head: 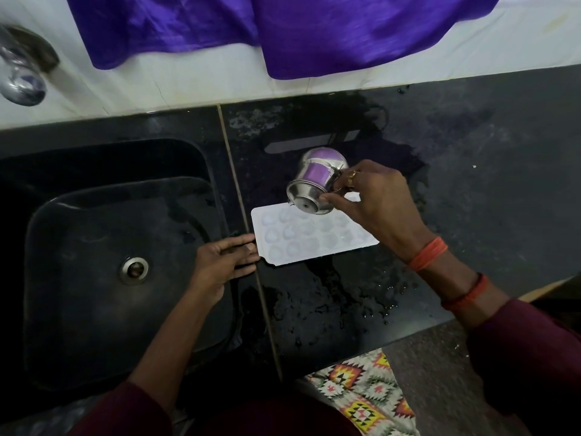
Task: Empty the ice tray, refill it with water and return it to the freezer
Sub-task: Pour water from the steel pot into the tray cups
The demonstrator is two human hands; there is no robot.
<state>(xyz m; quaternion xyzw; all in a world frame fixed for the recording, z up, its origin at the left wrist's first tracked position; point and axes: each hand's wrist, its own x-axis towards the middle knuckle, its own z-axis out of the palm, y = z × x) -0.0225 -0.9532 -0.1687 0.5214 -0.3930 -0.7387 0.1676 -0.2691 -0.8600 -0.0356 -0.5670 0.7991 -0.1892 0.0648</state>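
Right hand [374,199] is gripping the tipped cup [314,180], left hand [220,262], open flat, steadying the light, probably sloshy tray [259,225] by its end.

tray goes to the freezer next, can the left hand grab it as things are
Probably yes. The left hand lies flat at the tray's left edge, fingertips against it, with nothing between. The cup in the right hand tilts over the far side, clear of that edge.
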